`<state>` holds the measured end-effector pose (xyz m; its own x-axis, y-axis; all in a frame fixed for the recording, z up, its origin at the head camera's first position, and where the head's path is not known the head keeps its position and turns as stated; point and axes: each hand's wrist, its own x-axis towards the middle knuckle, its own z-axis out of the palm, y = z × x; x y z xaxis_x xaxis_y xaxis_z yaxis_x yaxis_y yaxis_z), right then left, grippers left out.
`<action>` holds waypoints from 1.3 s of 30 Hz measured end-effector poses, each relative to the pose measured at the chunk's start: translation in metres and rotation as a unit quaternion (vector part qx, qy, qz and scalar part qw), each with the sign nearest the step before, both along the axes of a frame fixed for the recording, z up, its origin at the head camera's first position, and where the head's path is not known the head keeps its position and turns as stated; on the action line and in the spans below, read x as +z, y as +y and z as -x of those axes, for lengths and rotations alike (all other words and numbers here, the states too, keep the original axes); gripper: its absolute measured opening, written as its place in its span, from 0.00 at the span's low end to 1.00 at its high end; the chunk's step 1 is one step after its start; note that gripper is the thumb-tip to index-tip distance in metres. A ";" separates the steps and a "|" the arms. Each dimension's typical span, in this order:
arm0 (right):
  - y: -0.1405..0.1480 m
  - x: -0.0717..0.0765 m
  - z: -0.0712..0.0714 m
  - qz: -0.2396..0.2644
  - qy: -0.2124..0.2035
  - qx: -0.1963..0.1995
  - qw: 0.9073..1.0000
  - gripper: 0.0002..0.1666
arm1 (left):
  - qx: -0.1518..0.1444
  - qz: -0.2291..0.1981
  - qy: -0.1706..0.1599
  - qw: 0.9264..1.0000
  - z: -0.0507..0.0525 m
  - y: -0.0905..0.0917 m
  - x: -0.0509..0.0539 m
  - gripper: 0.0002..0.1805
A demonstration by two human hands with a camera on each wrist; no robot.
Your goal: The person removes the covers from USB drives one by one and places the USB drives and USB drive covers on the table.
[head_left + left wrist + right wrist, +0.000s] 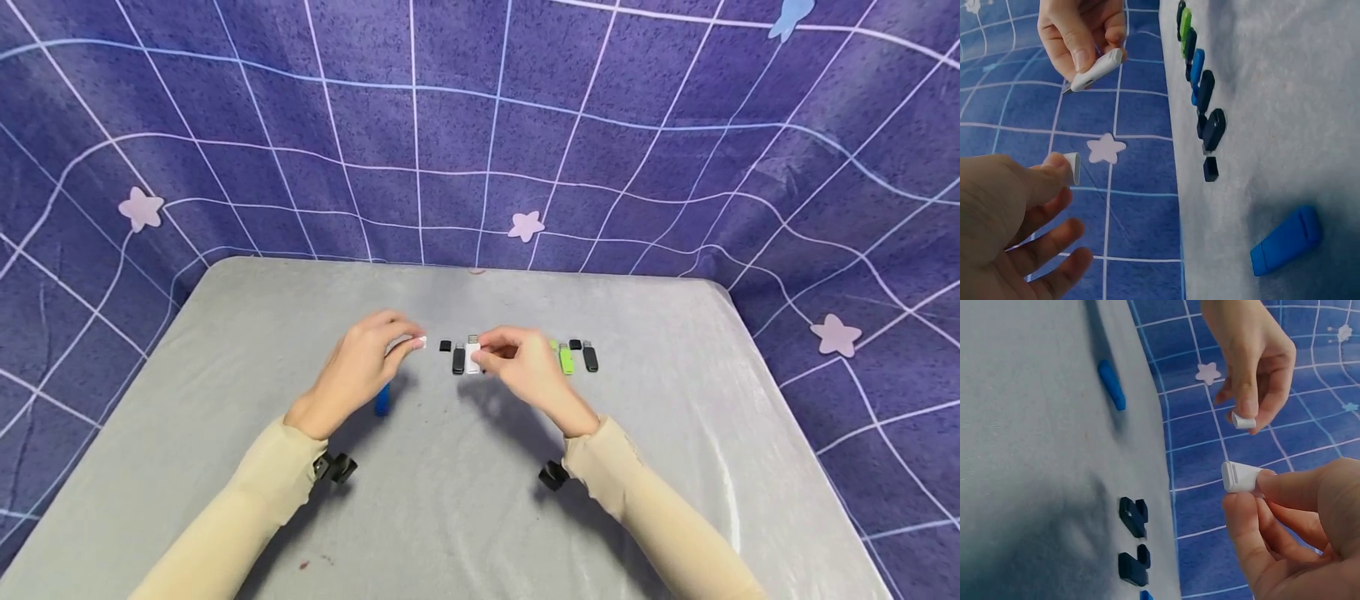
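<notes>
Between thumb and fingertip, my left hand (363, 358) pinches a small white cap (1075, 167), its hollow end facing away from the thumb. My right hand (528, 367) pinches a white USB stick (472, 358) by its body, with the metal plug bare. Cap and stick are apart, both held above the table, as the right wrist view (1242, 477) confirms for the stick. Below my left hand lies a blue USB stick (382, 400) with its cap on. A black USB stick (459, 359) and its loose black cap (446, 345) lie between the hands.
Right of my right hand lie a green USB stick (566, 360), another black cap (575, 344) and a black stick (591, 357). A blue stick (1197, 67) in the row is mostly hidden in the head view. Grey cloth (450, 517) covers the table; a purple curtain (450, 125) hangs behind.
</notes>
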<state>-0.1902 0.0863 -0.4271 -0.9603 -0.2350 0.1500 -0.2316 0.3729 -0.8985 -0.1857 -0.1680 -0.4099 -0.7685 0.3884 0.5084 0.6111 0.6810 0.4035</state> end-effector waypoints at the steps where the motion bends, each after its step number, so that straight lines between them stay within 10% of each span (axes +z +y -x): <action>1: -0.002 -0.001 0.003 0.002 -0.005 0.001 1.000 0.10 | 0.002 -0.002 -0.007 1.000 0.003 0.000 -0.001 0.08; 26: -0.064 -0.016 0.048 -0.086 -0.041 0.029 0.995 0.12 | 0.047 -0.010 -0.094 0.994 0.045 -0.007 -0.007 0.06; 39: -0.080 -0.032 0.048 -0.172 -0.045 0.000 0.984 0.22 | 0.048 0.033 -0.140 0.988 0.059 -0.011 -0.035 0.07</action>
<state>-0.2385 0.0065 -0.4589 -0.9664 -0.2560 -0.0241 -0.1561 0.6583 -0.7364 -0.2450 -0.1792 -0.4446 -0.9103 0.3325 0.2465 0.4133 0.7612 0.4998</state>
